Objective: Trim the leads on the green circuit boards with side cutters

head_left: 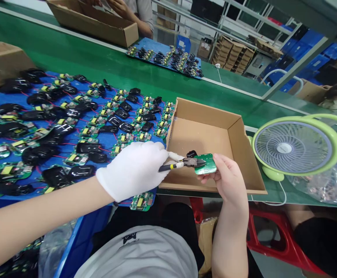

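Observation:
My left hand (pixel 136 168), in a white glove, is closed round the handles of a pair of pliers (pixel 190 162). The jaws lie against the face of a green circuit board (pixel 207 164). Bare fingers of my right hand (pixel 227 175) pinch that board at its right edge. A small black part (pixel 191 153) shows just behind the pliers. Both tools and board are above the front of a shallow cardboard box (pixel 203 135). Left of the box, a blue board (pixel 51 135) bears several circuit boards wired to black casings.
A green fan (pixel 290 148) stands right of the box, with a plastic bag (pixel 324 185) beneath it. Across the bench are a second loaded blue tray (pixel 156 48), a long cardboard box (pixel 99 27) and another person's hands (pixel 119 7). A red stool (pixel 275 239) is at lower right.

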`<state>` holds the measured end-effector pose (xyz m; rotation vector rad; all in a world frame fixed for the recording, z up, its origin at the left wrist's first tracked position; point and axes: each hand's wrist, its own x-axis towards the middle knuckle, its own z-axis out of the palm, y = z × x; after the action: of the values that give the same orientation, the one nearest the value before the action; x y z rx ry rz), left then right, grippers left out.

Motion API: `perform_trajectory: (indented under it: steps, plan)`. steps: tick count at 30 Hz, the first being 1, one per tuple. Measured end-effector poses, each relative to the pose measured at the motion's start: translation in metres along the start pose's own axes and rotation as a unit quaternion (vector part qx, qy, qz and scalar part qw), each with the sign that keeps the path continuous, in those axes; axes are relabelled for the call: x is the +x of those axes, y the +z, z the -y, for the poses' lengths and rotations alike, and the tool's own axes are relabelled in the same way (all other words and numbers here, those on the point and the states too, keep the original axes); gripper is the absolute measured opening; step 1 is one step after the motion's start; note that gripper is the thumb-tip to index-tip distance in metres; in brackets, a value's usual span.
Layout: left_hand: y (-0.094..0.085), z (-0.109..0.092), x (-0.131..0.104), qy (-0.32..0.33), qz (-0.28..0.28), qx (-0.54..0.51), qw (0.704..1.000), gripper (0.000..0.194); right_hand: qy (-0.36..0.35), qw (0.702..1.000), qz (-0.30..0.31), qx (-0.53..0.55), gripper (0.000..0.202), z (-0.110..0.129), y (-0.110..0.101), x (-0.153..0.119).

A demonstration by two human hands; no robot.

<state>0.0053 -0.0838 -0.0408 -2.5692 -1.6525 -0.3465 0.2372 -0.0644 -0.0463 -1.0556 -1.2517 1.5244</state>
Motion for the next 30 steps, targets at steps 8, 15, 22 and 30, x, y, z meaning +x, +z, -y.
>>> perform_trajectory:
  steps: [8, 15, 22, 30]
  plan:
    - [-0.002, 0.004, 0.002, 0.03, -0.016, 0.065, 0.997, 0.019, 0.004, 1.0, 0.01, 0.0, 0.03, -0.001, 0.0, -0.002]
    - [-0.007, 0.009, 0.005, 0.047, 0.027, 0.07, 0.996, 0.017, 0.013, 1.0, 0.02, -0.003, 0.031, 0.0, -0.001, 0.0]
    - [-0.009, 0.009, 0.009, 0.052, 0.046, 0.067, 0.995, 0.025, 0.009, 1.0, 0.029, -0.004, 0.03, -0.001, -0.002, -0.001]
    - [-0.009, 0.009, 0.009, 0.039, 0.073, 0.076, 0.994, 0.02, 0.007, 1.0, 0.025, -0.009, 0.029, -0.004, -0.004, 0.0]
